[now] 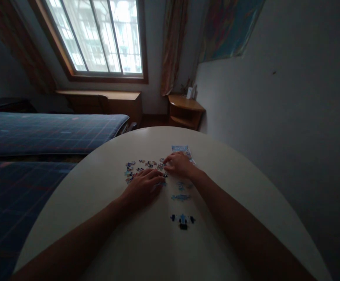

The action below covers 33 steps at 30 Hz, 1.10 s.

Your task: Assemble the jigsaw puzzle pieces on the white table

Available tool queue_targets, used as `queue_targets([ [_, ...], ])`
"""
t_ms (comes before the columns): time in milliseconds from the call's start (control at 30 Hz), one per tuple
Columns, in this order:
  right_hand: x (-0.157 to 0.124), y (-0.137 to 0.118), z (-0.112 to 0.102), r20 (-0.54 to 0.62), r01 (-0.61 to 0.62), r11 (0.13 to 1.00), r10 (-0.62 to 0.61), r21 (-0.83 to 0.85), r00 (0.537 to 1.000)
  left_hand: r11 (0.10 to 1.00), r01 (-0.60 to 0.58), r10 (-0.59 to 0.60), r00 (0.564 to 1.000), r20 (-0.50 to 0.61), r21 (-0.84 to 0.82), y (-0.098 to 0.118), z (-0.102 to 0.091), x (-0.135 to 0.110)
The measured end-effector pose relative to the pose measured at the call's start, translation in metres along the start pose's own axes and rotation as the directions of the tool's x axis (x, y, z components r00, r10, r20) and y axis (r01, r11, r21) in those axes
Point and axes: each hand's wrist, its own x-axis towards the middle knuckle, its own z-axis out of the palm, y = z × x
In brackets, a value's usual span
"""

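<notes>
Several small loose puzzle pieces [140, 166] lie scattered on a round white table [105, 218]. My left hand [143, 185] rests palm down at the near edge of that scatter, fingers stretched toward the right. My right hand [178, 164] is curled over the scatter's right end, fingertips pinched together on pieces I cannot make out. Behind it lies a printed picture card [183, 149]. Nearer to me sit a small joined blue strip [180, 197] and a joined dark-and-blue cluster [183, 220].
A bed with a dark checked cover [49, 130] stands left of the table. A wooden corner shelf [184, 109] and a low wooden cabinet [114, 101] stand under the barred window [99, 37]. A grey wall [289, 117] is close on the right.
</notes>
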Motion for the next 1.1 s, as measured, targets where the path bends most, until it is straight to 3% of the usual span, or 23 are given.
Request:
queue_targets([
  [233, 0.015, -0.005, -0.017, 0.166, -0.094, 0.996, 0.093, 0.002, 0.982, 1.0, 0.005, -0.005, 1.0, -0.004, -0.002, -0.001, -0.001, 0.0],
  [467, 0.017, 0.001, -0.02, 0.202, -0.07, 0.995, 0.055, 0.066, 0.978, 1.0, -0.011, 0.011, 1.0, -0.004, 0.002, 0.002, -0.003, 0.002],
  [700, 0.017, 0.003, -0.018, 0.136, -0.05, 0.989, 0.031, 0.142, 0.99, 1.0, -0.024, 0.024, 0.999, -0.023, -0.019, 0.002, -0.005, 0.001],
  [867, -0.003, 0.001, -0.017, 0.011, 0.015, 0.954, -0.019, 0.301, 1.0, 0.999, 0.029, -0.031, 0.998, -0.05, -0.042, 0.001, 0.0, 0.0],
  [967, -0.03, -0.002, -0.015, -0.045, 0.039, 0.905, -0.023, 0.424, 0.999, 0.977, 0.191, -0.203, 0.97, -0.132, -0.098, 0.008, 0.004, 0.0],
  [1033, -0.053, -0.005, -0.014, -0.08, 0.03, 0.74, 0.032, 0.672, 0.996, 0.949, 0.258, -0.289, 0.942, -0.172, -0.18, 0.018, 0.005, 0.001],
  [1100, -0.075, -0.008, -0.012, -0.067, 0.0, 0.586, 0.092, 0.81, 0.994, 0.938, 0.237, -0.287, 0.939, -0.188, -0.251, 0.03, 0.006, 0.002],
])
